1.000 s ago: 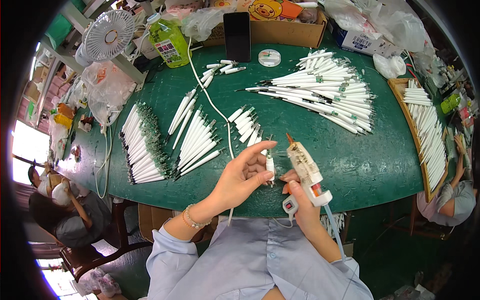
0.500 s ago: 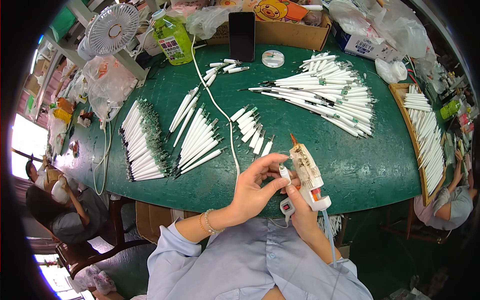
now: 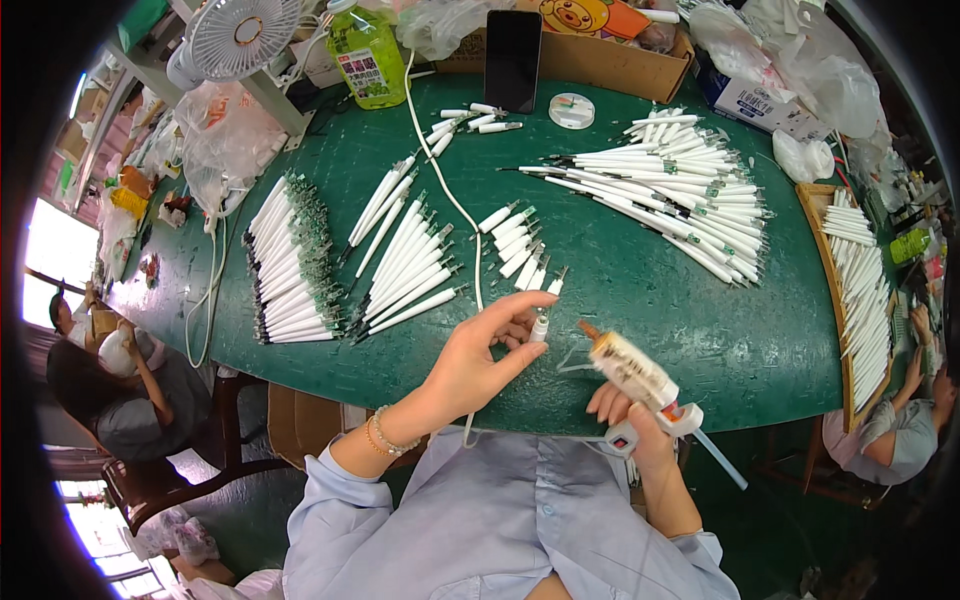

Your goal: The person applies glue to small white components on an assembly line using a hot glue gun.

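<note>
- The hands have just parted: half a second ago the right fingertips seemed to meet the short white tube (image 3: 540,327), and now only the left hand (image 3: 475,362) has it
- That tube sits between the left thumb and fingers, pinched, near upright, just above the green table (image 3: 720,350) close to its near edge
- The right hand (image 3: 650,446) is wrapped around the glue gun (image 3: 637,373), which has swung from nearly upright to a lean toward the left
- Its brown nozzle (image 3: 588,329) now points up and left, near the tube but apart from it
- A pale blue glue stick (image 3: 722,462) juts from the gun's rear, out past the right hand, and a small switch box (image 3: 621,438) is just beside that hand's fingers
- This change suggests a pause between contacts, with the tube free of the right fingers; whether fresh glue is on it is too small to tell
- A row of short white tubes (image 3: 514,248) lies just beyond the left hand, apart from the one held
</note>
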